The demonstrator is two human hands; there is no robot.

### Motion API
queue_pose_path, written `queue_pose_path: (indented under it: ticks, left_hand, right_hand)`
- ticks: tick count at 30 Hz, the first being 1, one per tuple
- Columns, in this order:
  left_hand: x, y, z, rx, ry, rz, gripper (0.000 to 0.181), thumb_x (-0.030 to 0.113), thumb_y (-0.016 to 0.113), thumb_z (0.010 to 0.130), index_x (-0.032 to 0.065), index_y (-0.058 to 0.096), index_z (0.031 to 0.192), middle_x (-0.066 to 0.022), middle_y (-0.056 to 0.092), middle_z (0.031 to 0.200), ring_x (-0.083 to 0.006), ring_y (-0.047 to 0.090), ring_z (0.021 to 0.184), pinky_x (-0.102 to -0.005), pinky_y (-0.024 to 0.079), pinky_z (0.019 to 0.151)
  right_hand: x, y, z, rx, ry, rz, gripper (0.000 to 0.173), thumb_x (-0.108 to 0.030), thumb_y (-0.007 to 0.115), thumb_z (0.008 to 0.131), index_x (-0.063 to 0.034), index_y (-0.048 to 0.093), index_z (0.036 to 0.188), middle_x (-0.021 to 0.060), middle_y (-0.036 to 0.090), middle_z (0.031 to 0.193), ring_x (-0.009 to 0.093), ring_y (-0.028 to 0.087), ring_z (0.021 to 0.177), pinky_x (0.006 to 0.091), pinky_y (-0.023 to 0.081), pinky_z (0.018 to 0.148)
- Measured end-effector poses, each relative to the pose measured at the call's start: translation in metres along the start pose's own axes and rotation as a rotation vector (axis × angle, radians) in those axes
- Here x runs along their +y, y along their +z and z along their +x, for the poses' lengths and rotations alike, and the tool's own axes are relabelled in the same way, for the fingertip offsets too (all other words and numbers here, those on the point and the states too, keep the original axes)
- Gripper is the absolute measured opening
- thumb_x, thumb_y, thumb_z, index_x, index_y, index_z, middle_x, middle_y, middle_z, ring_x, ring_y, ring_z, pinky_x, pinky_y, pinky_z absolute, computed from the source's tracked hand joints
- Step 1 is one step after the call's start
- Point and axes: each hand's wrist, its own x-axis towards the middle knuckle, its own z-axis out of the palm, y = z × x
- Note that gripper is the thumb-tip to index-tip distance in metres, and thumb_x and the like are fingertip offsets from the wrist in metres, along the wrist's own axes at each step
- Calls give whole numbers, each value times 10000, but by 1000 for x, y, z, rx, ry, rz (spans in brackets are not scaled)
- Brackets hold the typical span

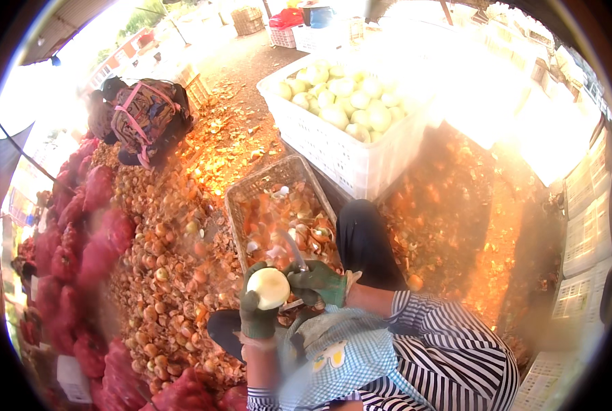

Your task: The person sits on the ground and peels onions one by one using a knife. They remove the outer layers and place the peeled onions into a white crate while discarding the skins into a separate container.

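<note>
My left hand (258, 314), in a dark green work glove, grips a pale peeled onion (268, 288) above my lap. Close beside it, my right hand (320, 283) in a matching glove is closed around a knife; its thin curved blade (292, 250) points up and away from me. The handle is hidden in the glove. Just beyond both hands stands a brown plastic crate (232, 216) containing onion skins and trimmings (280, 216). A blue checked apron (354, 334) covers my lap.
A large white crate (326, 154) full of peeled onions (342, 87) stands ahead. Unpeeled onions and skins (167, 287) cover the ground at left, bordered by red mesh sacks (98, 246). Another person (144, 115) bends at the upper left. White crates (586, 246) line the right; glare hides the upper right.
</note>
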Motion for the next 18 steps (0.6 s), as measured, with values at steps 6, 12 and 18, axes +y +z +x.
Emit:
queue_pose_path:
  ticks: [6, 12, 18]
  left_hand:
    - [-2, 25, 28, -116, -33, -233, 829, 503, 721, 641, -7, 463, 1242, -173, 586, 1075, -294, 602, 964, -399, 549, 771]
    - [24, 108, 140, -247, 153, 55, 728, 429, 682, 702, 20, 468, 1265, -163, 566, 1127, -275, 578, 1023, -387, 543, 807]
    - [18, 187, 309, -300, 300, 404, 499, 195, 663, 787, 44, 499, 1234, -111, 581, 1080, -188, 587, 960, -315, 515, 810]
  right_hand:
    - [29, -60, 26, 433, -303, -655, 198, -246, 614, 855, -77, 635, 956, 63, 624, 739, 144, 582, 634, 307, 471, 617]
    - [45, -99, 42, 528, -169, -703, 235, -262, 589, 822, -79, 648, 956, 98, 637, 765, 170, 613, 697, 316, 471, 656]
    - [69, -116, 55, 474, -29, -536, 208, -244, 587, 832, -73, 629, 942, 52, 624, 761, 143, 598, 683, 308, 473, 636]
